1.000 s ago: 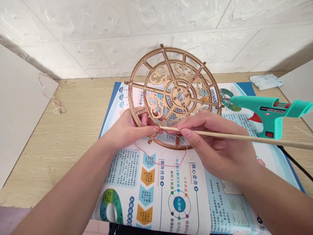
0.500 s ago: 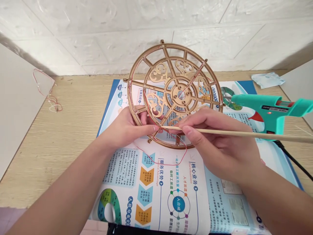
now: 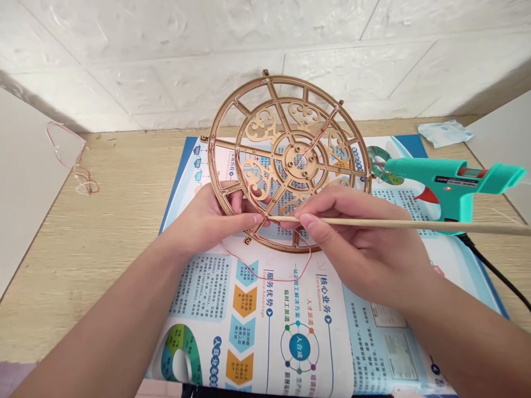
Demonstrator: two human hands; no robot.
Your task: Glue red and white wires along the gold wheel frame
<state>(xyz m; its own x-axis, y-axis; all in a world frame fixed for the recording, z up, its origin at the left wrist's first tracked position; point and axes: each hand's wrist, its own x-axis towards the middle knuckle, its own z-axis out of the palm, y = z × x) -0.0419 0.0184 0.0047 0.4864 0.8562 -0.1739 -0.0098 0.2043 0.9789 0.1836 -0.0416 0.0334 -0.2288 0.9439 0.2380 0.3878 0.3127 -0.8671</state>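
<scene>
Two-handed: pinches a wooden stick (image 3: 394,224) between fingers (image 3: 332,237) of the right hand (image 3: 365,249); grips, with the left hand (image 3: 211,218), the lower left of the round gold frame (image 3: 310,166), tilted above printed paper (image 3: 336,354) on the desk (image 3: 116,182), near the teal glue gun (image 3: 427,174).

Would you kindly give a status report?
Left hand grips round openwork frame; right hand holds wooden stick, tip at frame; glue gun partly behind stick.

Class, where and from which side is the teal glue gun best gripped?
Probably by the glue gun handle, from the picture's right: it projects downward behind the red trigger, while the nozzle points left. A wooden stick crosses the handle's bottom.
</scene>
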